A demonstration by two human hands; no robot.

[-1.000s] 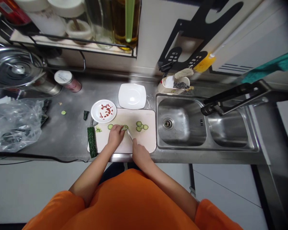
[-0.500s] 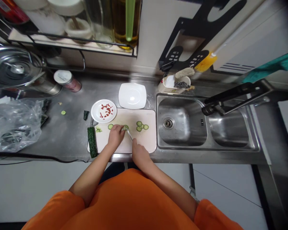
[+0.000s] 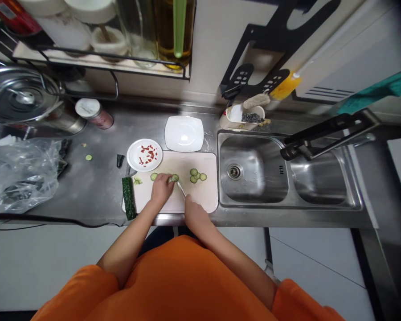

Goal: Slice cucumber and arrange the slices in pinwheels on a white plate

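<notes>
My left hand [image 3: 162,188] pinches a cucumber slice [image 3: 175,178] over the cutting board [image 3: 209,196]. Closed round the handle of a knife [image 3: 182,189] is my right hand [image 3: 196,215], and the blade's tip points at that slice. Several cucumber slices [image 3: 194,172] lie in a cluster on the board's right part. Another slice [image 3: 154,176] rests left of my left hand, with pale green trimmings [image 3: 137,180] beside it. A dark green length of cucumber [image 3: 128,199] lies along the board's left edge.
Behind the board are a round plate [image 3: 131,156] with red bits and a white square plate [image 3: 183,133]. At right is a double sink [image 3: 254,203] with a black faucet [image 3: 304,142]. A plastic bag [image 3: 26,178], a jar [image 3: 95,113] and a lidded pot [image 3: 20,96] stand left.
My right hand and the knife have shifted slightly right, and the blade tip has drawn a little away from the slice. My left hand stays almost still.
</notes>
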